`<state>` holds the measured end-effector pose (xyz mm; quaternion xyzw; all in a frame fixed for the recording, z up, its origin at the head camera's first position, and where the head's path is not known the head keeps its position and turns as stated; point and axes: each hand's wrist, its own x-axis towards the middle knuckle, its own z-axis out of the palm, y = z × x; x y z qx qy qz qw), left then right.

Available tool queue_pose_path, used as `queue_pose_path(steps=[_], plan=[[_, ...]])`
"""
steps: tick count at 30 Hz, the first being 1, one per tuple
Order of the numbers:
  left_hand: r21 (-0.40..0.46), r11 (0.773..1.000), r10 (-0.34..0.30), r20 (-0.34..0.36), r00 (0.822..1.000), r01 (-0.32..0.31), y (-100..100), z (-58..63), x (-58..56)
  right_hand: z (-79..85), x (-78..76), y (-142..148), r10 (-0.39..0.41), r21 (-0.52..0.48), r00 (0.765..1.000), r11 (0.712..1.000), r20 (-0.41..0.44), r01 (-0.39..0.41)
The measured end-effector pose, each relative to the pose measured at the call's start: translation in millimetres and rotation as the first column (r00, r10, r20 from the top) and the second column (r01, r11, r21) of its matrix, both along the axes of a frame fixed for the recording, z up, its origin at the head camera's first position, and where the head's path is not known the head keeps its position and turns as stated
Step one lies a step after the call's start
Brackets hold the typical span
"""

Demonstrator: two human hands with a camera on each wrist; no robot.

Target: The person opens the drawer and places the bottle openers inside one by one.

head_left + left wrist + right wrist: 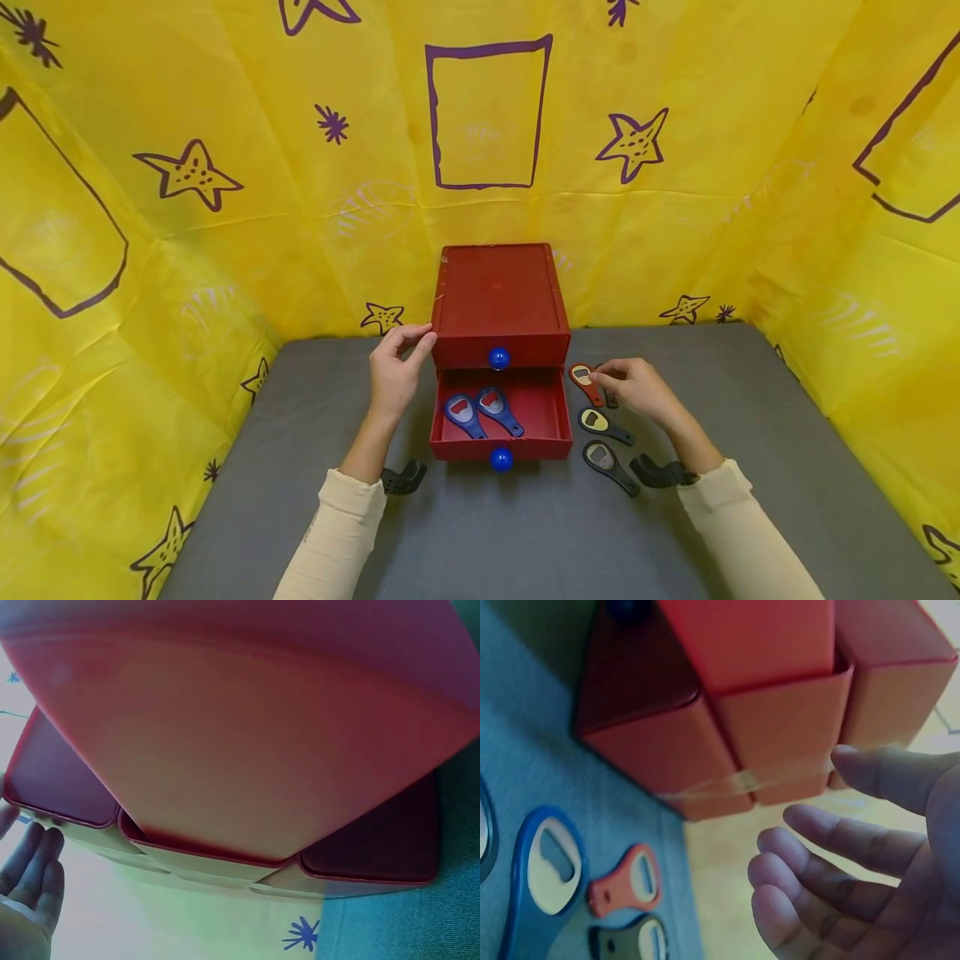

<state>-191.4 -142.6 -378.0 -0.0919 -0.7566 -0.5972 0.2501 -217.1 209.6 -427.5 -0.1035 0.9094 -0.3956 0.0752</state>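
Observation:
A red two-drawer cabinet (498,292) stands at the back of the table, its lower drawer (543,408) pulled out. Two blue bottle openers (491,402) lie inside that drawer. My left hand (395,371) is at the cabinet's upper left edge, fingertips right at its side, fingers fairly straight in the left wrist view. My right hand (637,387) hovers over the table right of the cabinet, its fingertips overlapping a red bottle opener (582,377) in the head view. The right wrist view shows those fingers (832,829) relaxed, with nothing between them and the thumb.
Two dark bottle openers, one with a yellowish face (595,420) and one with a grey face (602,456), lie below the red one. Another dark opener (612,400) is partly hidden by my right hand. Blue knobs (501,459) stick out from the drawers. Yellow patterned cloth (300,250) surrounds the table.

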Motion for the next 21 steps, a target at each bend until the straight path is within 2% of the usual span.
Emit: queue_pose_path(steps=[8,13,21], plan=[[-0.014,1.000,-0.007,0.030,1.000,0.007,-3,3.7,1.8,-16.8,-9.8,9,-0.101,0.013,0.994,0.995,0.037,0.101],[-0.024,1.000,-0.014,0.063,0.998,0.016,-5,6.8,3.7,-27.9,-16.2,11,-0.155,0.084,0.988,0.984,-0.002,0.155],[-0.043,0.999,0.001,0.065,0.998,0.002,-5,9.5,6.7,-42.2,-22.6,12,-0.221,0.175,0.975,0.959,-0.029,0.223]])
